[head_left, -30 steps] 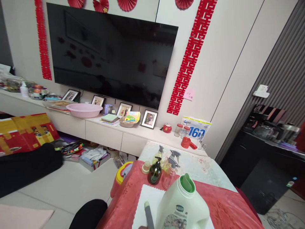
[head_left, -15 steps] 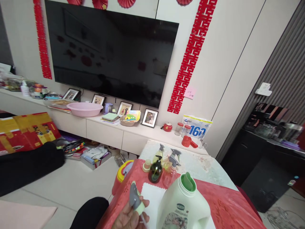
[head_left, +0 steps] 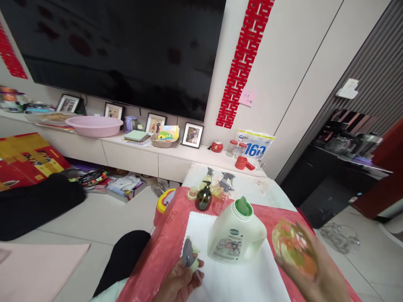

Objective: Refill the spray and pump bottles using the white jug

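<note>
Gray plastic shows at the left hand (head_left: 179,279), where thumb and fingers pinch the pale collar of a spray head (head_left: 189,255), closed down to its width. A thin tube (head_left: 200,280) hangs just below these fingers, over the white mat (head_left: 248,283). Off to the other side, the right hand (head_left: 321,266) has its fingers wrapped around a clear bottle (head_left: 294,247) tinted yellow and orange, opened only as wide as its body. Blur hides which way the bottle's mouth points and whether anything is inside.

Between the two sets of fingers, and a little farther out, a pale green jug (head_left: 236,237) stands upright on the mat, its green spout (head_left: 243,206) uncovered. Well beyond the left fingers, a dark pump bottle (head_left: 204,199) and a pink-tinted spray bottle (head_left: 221,203) sit on the red-covered bench (head_left: 168,235).

For good handling, a light pinch on the collar, clear of the trigger, seems best, with the tube free of mat and jug. The bottle's thin-looking wall probably calls for a firm, even wrap without squeezing, its mouth upward, and both hands clear of the jug's sides.
</note>
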`<state>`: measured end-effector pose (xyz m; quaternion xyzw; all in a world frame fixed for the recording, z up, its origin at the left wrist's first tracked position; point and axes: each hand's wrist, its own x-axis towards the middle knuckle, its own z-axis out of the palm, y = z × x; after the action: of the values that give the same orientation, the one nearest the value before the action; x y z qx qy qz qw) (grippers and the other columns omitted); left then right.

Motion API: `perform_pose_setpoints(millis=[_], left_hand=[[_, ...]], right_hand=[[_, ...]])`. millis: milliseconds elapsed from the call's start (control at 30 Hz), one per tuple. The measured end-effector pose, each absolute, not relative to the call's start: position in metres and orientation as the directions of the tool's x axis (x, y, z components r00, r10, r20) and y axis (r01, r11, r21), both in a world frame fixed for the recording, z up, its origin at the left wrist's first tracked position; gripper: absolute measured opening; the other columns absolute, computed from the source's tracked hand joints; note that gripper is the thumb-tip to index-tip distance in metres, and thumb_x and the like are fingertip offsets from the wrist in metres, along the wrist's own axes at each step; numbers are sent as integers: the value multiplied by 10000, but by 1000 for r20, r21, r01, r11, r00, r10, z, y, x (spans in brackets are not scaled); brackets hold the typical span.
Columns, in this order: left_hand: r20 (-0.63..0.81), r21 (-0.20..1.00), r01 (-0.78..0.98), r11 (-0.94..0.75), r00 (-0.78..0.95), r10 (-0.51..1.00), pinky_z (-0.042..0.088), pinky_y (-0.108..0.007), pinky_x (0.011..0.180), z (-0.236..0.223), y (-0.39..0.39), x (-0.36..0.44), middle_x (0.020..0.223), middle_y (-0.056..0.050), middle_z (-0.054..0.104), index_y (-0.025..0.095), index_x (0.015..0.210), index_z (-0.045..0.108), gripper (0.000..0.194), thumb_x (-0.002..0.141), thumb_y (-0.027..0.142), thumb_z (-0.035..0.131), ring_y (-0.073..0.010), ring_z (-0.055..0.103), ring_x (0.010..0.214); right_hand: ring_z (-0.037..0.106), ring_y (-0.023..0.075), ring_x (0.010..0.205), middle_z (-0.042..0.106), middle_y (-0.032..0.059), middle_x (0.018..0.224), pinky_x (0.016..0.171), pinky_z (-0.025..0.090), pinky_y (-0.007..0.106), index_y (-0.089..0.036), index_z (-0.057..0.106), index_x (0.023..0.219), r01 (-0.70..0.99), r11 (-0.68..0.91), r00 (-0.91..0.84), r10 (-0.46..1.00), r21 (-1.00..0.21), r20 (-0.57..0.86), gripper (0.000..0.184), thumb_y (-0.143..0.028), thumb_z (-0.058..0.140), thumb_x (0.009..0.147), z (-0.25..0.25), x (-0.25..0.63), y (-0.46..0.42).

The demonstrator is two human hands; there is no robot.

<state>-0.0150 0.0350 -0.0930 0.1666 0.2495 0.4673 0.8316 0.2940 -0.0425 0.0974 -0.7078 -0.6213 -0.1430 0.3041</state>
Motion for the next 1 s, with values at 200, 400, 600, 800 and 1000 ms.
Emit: perform_pose_setpoints(millis=[200,400,600,800,1000], left_hand=[[-209,503,-687,525,493,845,523,-316,796,-98,36,-18,1042,-96,757,213,1088,734,400,730,274,901,-186,717,850],[-193,513,-685,518,495,847,514,-319,805,-99,36,-16,1043,-96,753,220,1085,732,368,756,288,882,-180,709,852],[-190,510,-683,522,503,843,511,-313,786,-104,36,-15,1035,-97,750,210,1085,729,387,741,281,893,-181,709,842],[-198,520,-674,525,503,842,510,-316,798,-91,36,-15,1020,-95,753,210,1067,737,376,739,299,897,-174,703,839],[-209,522,-659,542,517,830,506,-328,832,-80,35,-18,1019,-97,748,203,1067,735,405,720,315,912,-170,696,844]], right_hand=[[532,299,1151,545,115,1329,915,499,435,-174,392,1497,996,78,-89,714,48,695,665,-639,418,1023,141,285,0],[499,307,1145,516,140,1345,909,470,451,-119,406,1465,950,81,-265,721,301,641,535,-453,375,1049,156,280,16],[497,310,1158,523,129,1341,754,455,381,-140,415,1441,882,8,-327,730,471,600,489,-307,428,981,167,277,20],[488,313,1208,512,118,1367,838,467,415,-165,408,1433,866,-2,-330,749,499,575,541,-216,482,900,174,268,23],[497,316,1216,532,116,1354,857,459,433,-168,438,1409,866,-4,-332,743,500,581,589,-190,503,824,178,262,23]])
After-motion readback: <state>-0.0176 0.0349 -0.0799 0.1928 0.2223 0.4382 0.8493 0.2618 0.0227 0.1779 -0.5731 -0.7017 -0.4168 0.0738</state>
